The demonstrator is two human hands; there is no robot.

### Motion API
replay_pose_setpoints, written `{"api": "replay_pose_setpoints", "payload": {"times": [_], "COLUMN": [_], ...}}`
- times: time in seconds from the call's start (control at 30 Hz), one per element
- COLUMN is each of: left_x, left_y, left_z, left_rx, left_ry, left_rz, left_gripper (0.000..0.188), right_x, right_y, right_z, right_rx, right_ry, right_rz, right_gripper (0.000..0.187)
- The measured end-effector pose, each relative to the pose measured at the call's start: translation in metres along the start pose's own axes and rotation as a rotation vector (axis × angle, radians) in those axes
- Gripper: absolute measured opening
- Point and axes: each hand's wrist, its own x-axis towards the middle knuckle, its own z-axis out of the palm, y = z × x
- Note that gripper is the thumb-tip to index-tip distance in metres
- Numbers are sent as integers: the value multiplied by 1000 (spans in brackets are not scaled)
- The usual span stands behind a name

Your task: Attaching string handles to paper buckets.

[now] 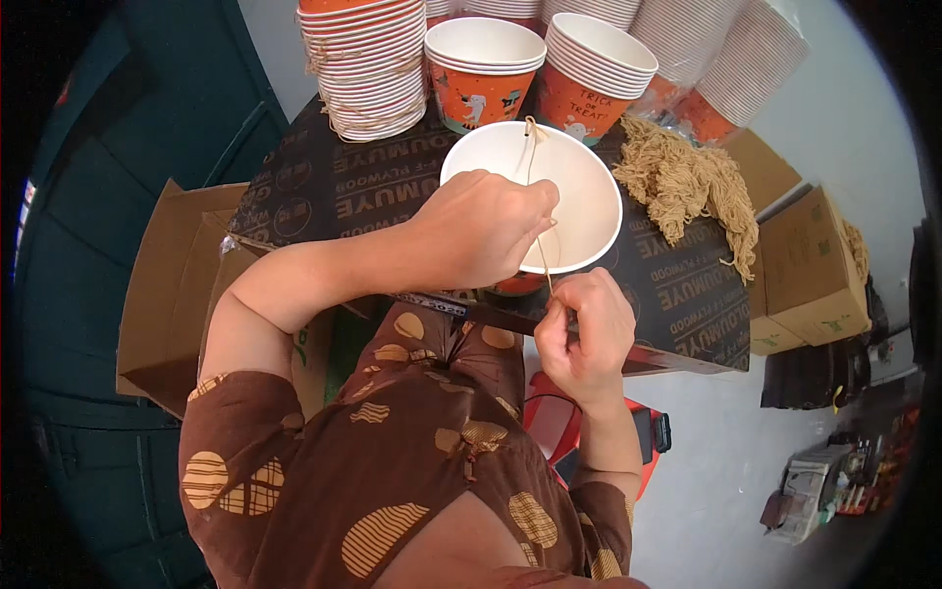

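Note:
A paper bucket (pixel 584 196), white inside, stands at the near edge of the dark table in front of me. Thin tan twine (pixel 533 152) passes through a hole near its far rim and runs toward my hands. My left hand (pixel 496 221) is over the bucket's opening, fingers closed on the twine. Just below the near rim, my right hand (pixel 589 329) pinches the twine where it comes down from the left hand. A small loop of it shows between the two hands. My left fist hides part of the bucket's inside.
Behind the bucket stand nested orange paper buckets (pixel 486 83), more nested buckets (pixel 599 74) and a tall stack strung with twine (pixel 363 79). A heap of tan twine (pixel 682 182) lies on the right of the printed plywood table (pixel 324 191). Cardboard boxes (pixel 810 275) stand at the right.

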Motion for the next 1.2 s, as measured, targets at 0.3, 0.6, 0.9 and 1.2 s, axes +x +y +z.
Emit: {"api": "replay_pose_setpoints", "payload": {"times": [0.3, 0.6, 0.9, 1.2], "left_x": [3, -10, -10, -8], "left_y": [1, 12, 10, 13], "left_z": [-7, -21, -19, -17], "left_rx": [-229, -133, -131, -193], "left_ry": [-31, -4, 36, 44], "left_rz": [-104, 53, 87, 57], "left_gripper": [10, 10, 15, 15], "right_x": [11, 18, 21, 23], "right_y": [-6, -6, 0, -1], "right_z": [-9, -12, -5, -9], "right_rx": [-123, 252, 377, 273], "right_ry": [31, -85, -62, -70], "right_rz": [63, 351, 360, 268], "right_gripper": [20, 12, 14, 16]}}
